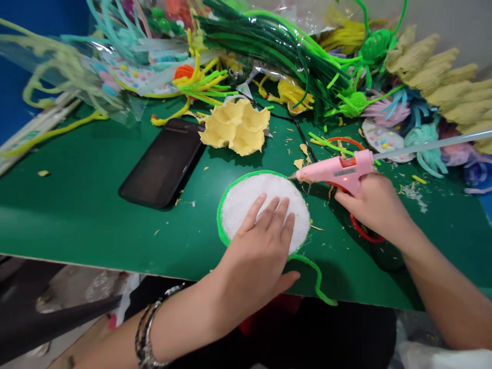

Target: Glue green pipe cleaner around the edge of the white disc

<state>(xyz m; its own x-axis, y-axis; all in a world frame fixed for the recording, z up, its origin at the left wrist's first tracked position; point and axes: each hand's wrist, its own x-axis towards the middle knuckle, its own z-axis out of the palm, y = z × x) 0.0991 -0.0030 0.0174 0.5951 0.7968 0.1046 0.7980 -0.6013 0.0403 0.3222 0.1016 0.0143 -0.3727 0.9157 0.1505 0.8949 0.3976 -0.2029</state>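
Note:
A white round disc [249, 200] lies on the green table, with a bright green pipe cleaner [220, 215] running along much of its rim. The pipe cleaner's loose tail trails off the disc's near side toward the table edge. My left hand [261, 246] rests flat on the disc, fingers stretched out and slightly spread. In my right hand [376, 205] is a pink hot glue gun [334, 171], gripped by its handle, with a long clear glue stick [430, 147] out of its back. Its nozzle touches or almost touches the disc's upper right rim; I cannot tell which.
Left of the disc lies a black phone [165, 164], beside a yellow egg-carton piece [235, 125]. Red-handled scissors [367, 230] lie partly under my right hand. Bundled green pipe cleaners [269, 46] and other craft pieces crowd the back. A yellow egg-carton strip [442, 82] stands at right.

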